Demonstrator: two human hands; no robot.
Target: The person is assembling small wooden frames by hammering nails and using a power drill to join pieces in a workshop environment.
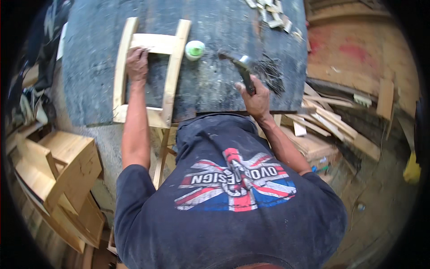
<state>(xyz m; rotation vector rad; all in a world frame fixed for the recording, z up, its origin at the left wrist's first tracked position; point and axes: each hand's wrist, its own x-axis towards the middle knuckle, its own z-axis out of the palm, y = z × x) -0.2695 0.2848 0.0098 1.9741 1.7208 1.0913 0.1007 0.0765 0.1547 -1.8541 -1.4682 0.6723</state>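
Hammer in fist, the right hand is wrapped around the dark handle, with the metal head pointing up and leftward above the bench. Just beside it, on the right, lies a heap of loose nails. The left hand rests on the pale wooden frame, fingers bent at the joint where the left upright meets the upper crosspiece; whether they pinch something small, I cannot tell. The frame lies flat on the left part of the bench, two uprights joined by two crosspieces, its lower end at the near edge. Between the frame and the hammer stands a round white container with a green top, close to the right upright. Small wood offcuts lie at the far right of the bench. Beyond its right side, wooden strips are piled loosely; at lower left stands a piece of wooden furniture.
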